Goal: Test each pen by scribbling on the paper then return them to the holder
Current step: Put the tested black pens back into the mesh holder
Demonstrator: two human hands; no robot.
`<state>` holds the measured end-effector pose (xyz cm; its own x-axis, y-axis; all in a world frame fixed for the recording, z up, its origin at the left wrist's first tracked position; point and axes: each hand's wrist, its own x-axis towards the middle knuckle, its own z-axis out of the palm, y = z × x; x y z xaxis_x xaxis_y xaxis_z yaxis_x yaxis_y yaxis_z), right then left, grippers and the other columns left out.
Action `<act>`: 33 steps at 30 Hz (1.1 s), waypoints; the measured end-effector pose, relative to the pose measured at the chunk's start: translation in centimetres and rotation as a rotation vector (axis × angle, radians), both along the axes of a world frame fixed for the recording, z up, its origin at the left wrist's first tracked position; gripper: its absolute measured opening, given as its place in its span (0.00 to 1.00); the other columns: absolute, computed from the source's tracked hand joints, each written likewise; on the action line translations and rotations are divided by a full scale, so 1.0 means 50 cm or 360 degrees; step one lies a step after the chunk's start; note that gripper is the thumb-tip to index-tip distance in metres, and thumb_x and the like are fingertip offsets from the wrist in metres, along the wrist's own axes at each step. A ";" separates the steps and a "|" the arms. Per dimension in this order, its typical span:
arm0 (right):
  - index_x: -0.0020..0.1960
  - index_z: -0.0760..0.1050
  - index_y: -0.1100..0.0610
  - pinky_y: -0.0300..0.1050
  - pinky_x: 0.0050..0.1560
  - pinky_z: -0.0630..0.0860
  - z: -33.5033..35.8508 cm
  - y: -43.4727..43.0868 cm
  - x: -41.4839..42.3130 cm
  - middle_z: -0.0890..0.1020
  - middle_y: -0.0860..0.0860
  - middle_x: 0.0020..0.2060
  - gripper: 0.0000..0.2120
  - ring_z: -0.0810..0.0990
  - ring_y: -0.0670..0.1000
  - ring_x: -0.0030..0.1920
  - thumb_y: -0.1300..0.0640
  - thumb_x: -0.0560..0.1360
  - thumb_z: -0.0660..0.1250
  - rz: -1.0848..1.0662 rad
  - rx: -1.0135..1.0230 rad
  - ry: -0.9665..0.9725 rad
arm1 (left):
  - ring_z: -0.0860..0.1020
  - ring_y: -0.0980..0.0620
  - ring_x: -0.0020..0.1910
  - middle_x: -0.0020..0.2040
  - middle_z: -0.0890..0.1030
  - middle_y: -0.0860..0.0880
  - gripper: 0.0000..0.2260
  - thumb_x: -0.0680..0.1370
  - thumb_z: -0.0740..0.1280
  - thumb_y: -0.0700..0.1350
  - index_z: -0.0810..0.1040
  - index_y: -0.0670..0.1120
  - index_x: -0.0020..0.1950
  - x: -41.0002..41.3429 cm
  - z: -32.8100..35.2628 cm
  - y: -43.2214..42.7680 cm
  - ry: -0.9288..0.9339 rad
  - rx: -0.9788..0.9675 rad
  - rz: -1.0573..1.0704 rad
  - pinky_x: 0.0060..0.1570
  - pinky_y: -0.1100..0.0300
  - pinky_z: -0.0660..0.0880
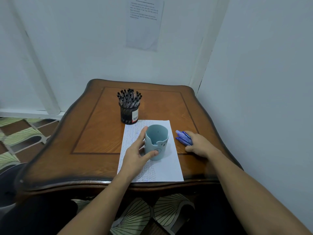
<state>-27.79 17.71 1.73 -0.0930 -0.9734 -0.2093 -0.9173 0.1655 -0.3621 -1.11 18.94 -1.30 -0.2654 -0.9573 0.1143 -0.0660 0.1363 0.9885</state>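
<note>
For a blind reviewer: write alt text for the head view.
A person's left hand grips an empty-looking light-blue holder standing on a scribbled sheet of paper, while the right hand holds a bundle of blue pens on the wooden table. A black mesh cup full of dark pens stands at the paper's far corner.

L forearm (105,197) bare | R forearm (245,192) bare | dark trousers (39,216)

Pale blue holder (156,143), blue pens (183,137)
</note>
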 end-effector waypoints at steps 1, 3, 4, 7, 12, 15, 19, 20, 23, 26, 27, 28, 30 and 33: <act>0.78 0.58 0.50 0.51 0.59 0.76 0.002 -0.001 0.001 0.74 0.57 0.66 0.37 0.77 0.55 0.57 0.55 0.74 0.71 0.0010 0.0001 0.0012 | 0.75 0.67 0.59 0.61 0.74 0.68 0.40 0.72 0.75 0.39 0.61 0.77 0.66 0.000 0.000 0.000 0.0004 0.0000 0.0000 0.52 0.69 0.75; 0.78 0.59 0.50 0.49 0.56 0.77 0.008 -0.003 0.004 0.76 0.56 0.65 0.36 0.77 0.54 0.56 0.55 0.75 0.71 0.0028 0.0015 0.0040 | 0.75 0.69 0.58 0.61 0.74 0.68 0.40 0.72 0.75 0.38 0.61 0.75 0.67 -0.001 0.000 0.001 0.0010 0.0001 -0.0002 0.52 0.70 0.74; 0.78 0.60 0.50 0.49 0.55 0.78 0.011 -0.004 0.008 0.77 0.56 0.64 0.35 0.78 0.54 0.54 0.55 0.75 0.71 0.0044 0.0025 0.0062 | 0.75 0.69 0.58 0.61 0.74 0.68 0.40 0.72 0.75 0.38 0.61 0.75 0.67 -0.001 0.001 0.002 0.0014 0.0005 -0.0004 0.52 0.70 0.74; 0.75 0.62 0.52 0.50 0.52 0.79 0.013 -0.008 0.020 0.78 0.56 0.60 0.31 0.79 0.54 0.51 0.54 0.75 0.70 0.0096 0.0059 0.0184 | 0.74 0.68 0.59 0.62 0.74 0.67 0.40 0.72 0.75 0.39 0.61 0.76 0.67 -0.001 0.002 0.003 0.0010 0.0005 -0.0004 0.54 0.69 0.74; 0.75 0.60 0.54 0.52 0.56 0.80 0.012 -0.020 0.042 0.78 0.56 0.60 0.30 0.80 0.55 0.53 0.53 0.77 0.68 0.0088 0.0109 0.0423 | 0.74 0.64 0.63 0.65 0.74 0.63 0.40 0.72 0.75 0.40 0.61 0.76 0.68 0.000 0.000 0.002 0.0012 0.0015 0.0015 0.60 0.63 0.75; 0.71 0.63 0.55 0.49 0.54 0.79 0.023 -0.018 0.042 0.78 0.56 0.58 0.25 0.80 0.54 0.52 0.55 0.77 0.68 0.0037 0.0188 0.0235 | 0.74 0.64 0.63 0.65 0.74 0.62 0.41 0.71 0.76 0.40 0.61 0.78 0.66 0.001 0.000 0.003 0.0019 0.0015 0.0021 0.59 0.65 0.75; 0.64 0.65 0.55 0.48 0.46 0.76 0.049 -0.011 0.033 0.77 0.56 0.51 0.16 0.78 0.51 0.44 0.59 0.79 0.65 -0.0288 0.0101 -0.0482 | 0.74 0.65 0.62 0.65 0.75 0.61 0.41 0.71 0.76 0.39 0.61 0.79 0.65 0.001 0.000 0.003 0.0033 0.0021 0.0011 0.58 0.66 0.74; 0.65 0.66 0.55 0.47 0.44 0.76 0.062 -0.014 0.040 0.78 0.55 0.49 0.16 0.78 0.51 0.43 0.59 0.79 0.65 -0.0384 -0.0007 -0.0678 | 0.75 0.63 0.62 0.66 0.75 0.61 0.41 0.71 0.76 0.39 0.62 0.78 0.66 0.001 0.000 0.002 0.0040 0.0027 0.0007 0.60 0.63 0.75; 0.66 0.68 0.55 0.47 0.43 0.78 0.117 -0.034 0.089 0.78 0.55 0.44 0.16 0.79 0.52 0.42 0.62 0.80 0.63 -0.0553 -0.0427 -0.1276 | 0.75 0.61 0.63 0.65 0.76 0.61 0.40 0.71 0.76 0.40 0.62 0.77 0.66 0.001 -0.001 0.000 0.0047 0.0038 -0.0003 0.61 0.59 0.75; 0.61 0.67 0.55 0.50 0.42 0.77 0.172 -0.052 0.166 0.76 0.56 0.39 0.13 0.77 0.51 0.36 0.66 0.80 0.62 -0.0546 -0.0766 -0.1784 | 0.76 0.62 0.61 0.62 0.77 0.63 0.40 0.71 0.76 0.39 0.63 0.77 0.66 0.000 -0.001 0.000 0.0053 0.0033 0.0007 0.60 0.59 0.75; 0.61 0.66 0.53 0.51 0.44 0.78 0.179 -0.059 0.189 0.76 0.56 0.40 0.14 0.77 0.52 0.38 0.66 0.79 0.62 -0.0545 -0.0842 -0.1818 | 0.76 0.62 0.61 0.62 0.77 0.62 0.40 0.71 0.76 0.39 0.63 0.77 0.66 0.000 -0.001 0.000 0.0059 0.0032 0.0005 0.61 0.58 0.75; 0.61 0.66 0.52 0.53 0.47 0.79 0.181 -0.061 0.211 0.77 0.55 0.43 0.15 0.78 0.52 0.40 0.66 0.79 0.62 -0.0541 -0.0899 -0.1782 | 0.76 0.61 0.61 0.63 0.78 0.61 0.40 0.71 0.76 0.39 0.63 0.76 0.67 -0.001 -0.001 0.000 0.0071 0.0035 -0.0003 0.61 0.56 0.75; 0.65 0.64 0.52 0.48 0.50 0.80 0.167 -0.056 0.246 0.77 0.51 0.45 0.18 0.78 0.48 0.42 0.66 0.79 0.61 -0.0504 -0.0990 -0.1652 | 0.77 0.59 0.62 0.63 0.78 0.58 0.40 0.71 0.76 0.38 0.63 0.75 0.68 0.000 -0.001 0.000 0.0099 0.0038 -0.0017 0.62 0.52 0.75; 0.73 0.60 0.55 0.31 0.37 0.74 0.128 -0.041 0.273 0.74 0.48 0.42 0.25 0.73 0.37 0.33 0.68 0.78 0.60 -0.0378 -0.1086 -0.1474 | 0.78 0.57 0.61 0.62 0.80 0.56 0.40 0.71 0.75 0.38 0.64 0.74 0.68 0.000 0.000 0.000 0.0110 0.0018 -0.0025 0.62 0.51 0.75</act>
